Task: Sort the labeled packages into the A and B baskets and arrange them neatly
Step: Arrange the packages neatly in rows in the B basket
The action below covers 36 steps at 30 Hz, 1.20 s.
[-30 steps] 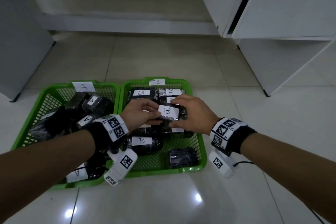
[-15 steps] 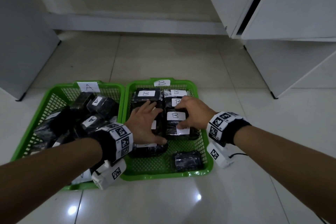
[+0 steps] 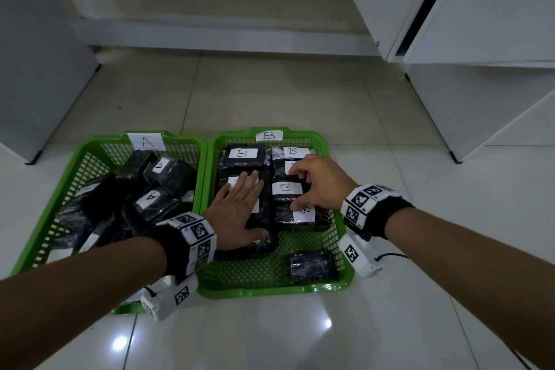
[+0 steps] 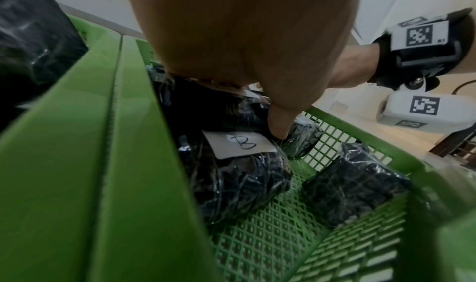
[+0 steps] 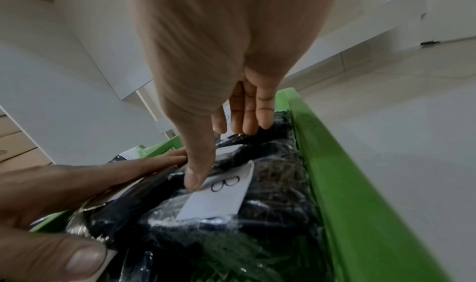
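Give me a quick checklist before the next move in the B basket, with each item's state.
1. Left hand flat on the left column of packages, fingers straight: ok.
2. Right hand over the middle right package, thumb at its near edge, fingers at its far edge: ok.
3. B basket holds only B labels: cannot tell; the loose package near the front shows no label.
4. B packages in neat rows: not ok; the loose package sits apart from the rows.
5. A basket arranged neatly: not ok; its packages lie piled and tilted.
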Tool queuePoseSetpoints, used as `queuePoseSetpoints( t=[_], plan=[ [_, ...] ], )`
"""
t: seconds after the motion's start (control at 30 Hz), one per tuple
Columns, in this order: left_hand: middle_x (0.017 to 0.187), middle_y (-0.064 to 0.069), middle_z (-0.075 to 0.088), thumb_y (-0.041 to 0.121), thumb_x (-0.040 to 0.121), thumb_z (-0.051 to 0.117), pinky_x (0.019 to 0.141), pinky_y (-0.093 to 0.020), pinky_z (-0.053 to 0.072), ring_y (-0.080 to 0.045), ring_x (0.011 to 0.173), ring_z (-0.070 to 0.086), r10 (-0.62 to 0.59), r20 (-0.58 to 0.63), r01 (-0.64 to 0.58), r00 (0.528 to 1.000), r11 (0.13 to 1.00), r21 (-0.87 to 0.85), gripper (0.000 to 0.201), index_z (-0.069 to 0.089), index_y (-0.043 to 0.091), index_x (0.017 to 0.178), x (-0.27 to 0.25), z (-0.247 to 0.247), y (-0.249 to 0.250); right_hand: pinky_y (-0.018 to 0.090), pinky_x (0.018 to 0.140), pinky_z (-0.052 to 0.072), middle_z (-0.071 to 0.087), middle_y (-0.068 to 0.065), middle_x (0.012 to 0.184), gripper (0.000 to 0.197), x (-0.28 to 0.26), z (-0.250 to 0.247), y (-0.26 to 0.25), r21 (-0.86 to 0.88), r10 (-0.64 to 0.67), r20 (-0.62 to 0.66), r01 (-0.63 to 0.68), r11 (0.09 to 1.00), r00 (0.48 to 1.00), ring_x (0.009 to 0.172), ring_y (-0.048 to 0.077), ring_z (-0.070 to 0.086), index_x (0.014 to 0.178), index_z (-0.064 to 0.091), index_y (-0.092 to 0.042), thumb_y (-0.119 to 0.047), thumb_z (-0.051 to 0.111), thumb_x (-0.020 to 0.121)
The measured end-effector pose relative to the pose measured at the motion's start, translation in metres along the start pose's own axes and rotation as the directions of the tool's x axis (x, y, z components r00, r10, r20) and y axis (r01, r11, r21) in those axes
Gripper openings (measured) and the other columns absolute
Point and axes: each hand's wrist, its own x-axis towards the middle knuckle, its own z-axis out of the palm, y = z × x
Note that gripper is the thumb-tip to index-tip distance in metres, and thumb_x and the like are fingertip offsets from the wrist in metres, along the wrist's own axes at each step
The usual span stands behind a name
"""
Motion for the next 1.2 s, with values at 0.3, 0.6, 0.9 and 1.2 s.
queuePoseSetpoints(
  t=[0.3,0.6,0.9,1.2],
  plan=[
    [0.1,0.003,0.055,0.038,0.084,0.061,0.08,-0.033,0.048,-0.014,0.092,0.051,0.295,-0.445,-0.361,0.845,0.93,-0.07,0.026,0.055,0.019,0.1,-0.017,-0.008,0.03,0.026,0.072,0.06,0.075,-0.008,0.082,0.034,-0.058,-0.011,0.0,0.157,0.014,0.203,-0.047,0.986,0.979,0.072,0.003,0.07,0.096,0.078,-0.017,-0.024,0.094,0.066],
    [0.09,0.007,0.058,0.015,0.082,0.065,0.068,-0.028,0.047,-0.01,0.077,0.056,0.261,-0.394,-0.359,0.881,0.912,-0.2,0.011,0.061,0.017,0.092,-0.024,0.003,0.036,0.029,0.077,0.053,0.073,0.002,0.102,0.042,-0.083,0.022,-0.022,-0.055,-0.059,0.432,0.091,0.994,0.9,0.09,0.018,0.065,0.113,0.073,-0.018,-0.04,0.083,0.079],
    [0.107,0.014,0.068,0.036,0.082,0.074,0.082,-0.023,0.055,-0.002,0.096,0.066,0.148,-0.3,-0.298,0.942,0.781,-0.549,0.053,0.055,0.032,0.131,-0.031,0.0,0.04,0.044,0.098,0.054,0.074,0.005,0.112,0.022,-0.073,-0.005,-0.007,0.326,0.069,0.432,-0.227,0.918,0.899,0.106,0.023,0.069,0.116,0.069,-0.014,-0.026,0.058,0.102],
    [0.104,-0.001,0.068,0.019,0.085,0.076,0.082,-0.028,0.056,-0.016,0.096,0.067,0.032,-0.118,-0.115,0.992,0.566,-0.817,0.044,0.06,0.03,0.124,-0.021,-0.011,0.042,0.043,0.1,0.054,0.076,0.003,0.11,0.028,-0.081,-0.013,-0.01,0.572,0.144,0.292,-0.294,0.766,0.945,0.104,0.019,0.071,0.117,0.072,-0.013,-0.032,0.065,0.098]
  ],
)
